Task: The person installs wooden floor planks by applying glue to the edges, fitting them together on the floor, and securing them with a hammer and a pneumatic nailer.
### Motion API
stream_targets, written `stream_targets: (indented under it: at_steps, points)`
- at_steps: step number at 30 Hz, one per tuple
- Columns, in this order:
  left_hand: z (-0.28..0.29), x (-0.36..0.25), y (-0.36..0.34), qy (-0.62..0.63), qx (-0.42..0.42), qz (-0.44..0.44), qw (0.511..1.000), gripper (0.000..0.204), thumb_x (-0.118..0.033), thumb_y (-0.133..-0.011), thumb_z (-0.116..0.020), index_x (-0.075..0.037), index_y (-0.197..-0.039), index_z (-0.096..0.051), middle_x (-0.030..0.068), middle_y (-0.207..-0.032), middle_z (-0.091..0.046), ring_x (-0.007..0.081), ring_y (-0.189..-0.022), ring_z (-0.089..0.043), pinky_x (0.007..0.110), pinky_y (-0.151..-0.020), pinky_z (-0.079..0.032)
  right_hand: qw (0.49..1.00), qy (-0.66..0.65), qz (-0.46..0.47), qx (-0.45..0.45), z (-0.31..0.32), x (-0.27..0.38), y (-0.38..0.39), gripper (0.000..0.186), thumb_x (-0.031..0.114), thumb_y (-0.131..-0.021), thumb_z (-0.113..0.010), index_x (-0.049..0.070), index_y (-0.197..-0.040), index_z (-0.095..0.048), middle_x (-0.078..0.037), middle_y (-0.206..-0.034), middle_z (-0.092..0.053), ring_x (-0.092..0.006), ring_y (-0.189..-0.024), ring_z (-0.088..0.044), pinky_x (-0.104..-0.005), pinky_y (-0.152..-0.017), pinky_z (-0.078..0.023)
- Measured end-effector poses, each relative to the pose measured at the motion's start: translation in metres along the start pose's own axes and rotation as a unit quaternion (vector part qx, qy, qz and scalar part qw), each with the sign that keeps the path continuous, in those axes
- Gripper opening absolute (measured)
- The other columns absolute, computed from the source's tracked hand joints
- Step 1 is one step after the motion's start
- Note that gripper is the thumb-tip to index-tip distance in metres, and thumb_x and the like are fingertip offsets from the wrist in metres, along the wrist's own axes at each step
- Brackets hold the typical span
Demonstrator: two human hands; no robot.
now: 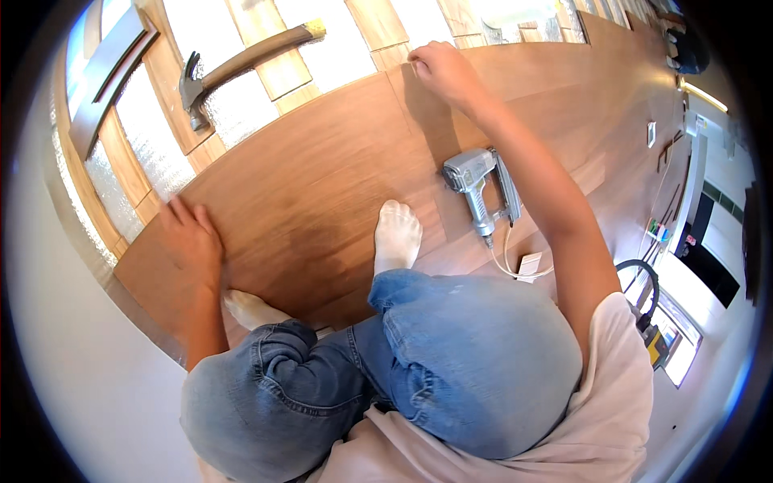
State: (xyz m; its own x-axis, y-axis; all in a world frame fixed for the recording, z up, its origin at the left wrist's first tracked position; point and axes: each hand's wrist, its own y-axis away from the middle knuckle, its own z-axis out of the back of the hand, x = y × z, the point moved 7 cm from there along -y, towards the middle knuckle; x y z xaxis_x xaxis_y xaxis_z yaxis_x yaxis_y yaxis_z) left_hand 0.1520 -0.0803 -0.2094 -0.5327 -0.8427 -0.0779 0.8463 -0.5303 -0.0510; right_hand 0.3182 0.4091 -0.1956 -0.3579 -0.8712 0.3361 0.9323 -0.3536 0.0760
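I squat on brown wooden floorboards. My left hand [192,241], slightly blurred, rests with its fingers apart on the left end of the outermost floorboard [274,177], by its far edge. Further right, my right hand [444,72] is closed at the board's far edge, close to a joint line; its fingertips are pressed together and whatever they may hold is hidden. Below that hand, a silver nail gun [479,185] lies on the boards with a thin pale air hose [511,270] attached. A claw hammer [241,68] with a wooden handle lies beyond the board.
Wooden battens [278,72] alternate with silver foil sheeting [157,121] beyond the boards. Dark board offcuts [113,76] lie at the far left. A white wall [72,338] borders the left side. A small pale block [529,266] sits near the hose.
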Motion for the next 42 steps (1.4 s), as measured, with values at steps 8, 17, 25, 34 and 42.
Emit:
stream_targets:
  at_steps: [8,17,25,34,42]
  points:
    - [0.003,-0.088,0.127,0.162,0.325,-0.34,0.867,0.058,-0.029,-0.099,-0.059,-0.004,-0.149,-0.043,0.0243,-0.159,-0.032,0.0414,-0.148,-0.03,0.051,-0.121,-0.028,0.958,-0.079,-0.259,-0.093,-0.002,-0.008,0.259,0.02,0.019,-0.096,-0.065,0.003,-0.108,-0.065,-0.017,-0.106,-0.064,-0.0353,-0.106,-0.059,-0.0422,-0.094,-0.046]
    - [0.034,0.05,0.12,0.198,0.343,0.028,0.918,0.035,-0.029,-0.1,-0.06,-0.008,-0.128,-0.065,0.016,-0.118,-0.069,0.0337,-0.103,-0.067,0.044,-0.089,-0.053,0.96,-0.065,-0.272,0.025,-0.058,-0.035,0.316,0.071,0.024,-0.088,-0.072,-0.001,-0.146,-0.04,-0.028,-0.14,-0.051,-0.0452,-0.128,-0.049,-0.0475,-0.11,-0.038]
    - [0.047,0.129,0.173,0.384,0.226,0.296,0.845,0.029,-0.026,-0.104,-0.057,-0.008,-0.123,-0.068,0.0171,-0.11,-0.07,0.0289,-0.093,-0.07,0.038,-0.081,-0.054,0.934,-0.137,-0.305,0.126,-0.027,-0.033,0.285,0.055,0.018,-0.093,-0.069,-0.003,-0.139,-0.047,-0.018,-0.11,-0.06,-0.0311,-0.097,-0.062,-0.0389,-0.087,-0.05]
    - [0.016,0.098,0.059,0.498,0.247,0.101,0.825,0.027,-0.029,-0.1,-0.058,-0.004,-0.102,-0.069,0.016,-0.092,-0.069,0.0338,-0.089,-0.066,0.039,-0.082,-0.053,0.837,-0.412,-0.275,0.231,0.07,0.261,-0.003,0.06,0.02,-0.093,-0.066,0.002,-0.142,-0.037,-0.002,-0.066,-0.05,-0.0117,-0.048,-0.053,-0.0292,-0.045,-0.052]
    - [0.02,0.094,-0.008,0.828,0.235,0.273,0.43,0.04,-0.042,-0.107,-0.048,-0.006,-0.11,-0.062,0.0054,-0.087,-0.067,0.0151,-0.081,-0.066,0.031,-0.074,-0.055,0.683,-0.525,-0.224,0.456,-0.056,0.496,-0.121,0.018,0.021,-0.091,-0.065,0.006,-0.088,-0.055,-0.002,-0.065,-0.056,-0.0126,-0.053,-0.058,-0.0308,-0.052,-0.056]
